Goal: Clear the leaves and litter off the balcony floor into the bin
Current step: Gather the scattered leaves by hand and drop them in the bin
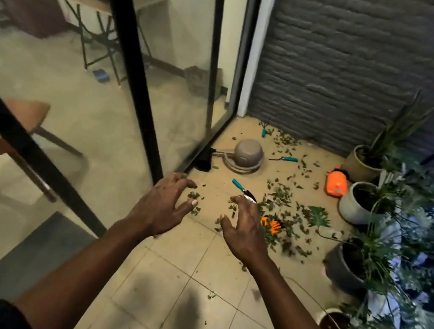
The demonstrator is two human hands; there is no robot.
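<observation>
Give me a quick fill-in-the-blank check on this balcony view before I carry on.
The left hand and right hand hold ____.
The leaves lie scattered on the balcony ____.
The sprayer lying by the pots is coloured ____.
Missing: nothing; floor; orange.

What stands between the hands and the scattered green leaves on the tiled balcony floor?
Nothing blocks the left hand or the right hand; both hover open over the nearest scattered green leaves. Mixed into the leaves, though, are a teal-handled garden trowel just beyond the right hand and orange gloves beside it. No bin is identifiable.
</observation>
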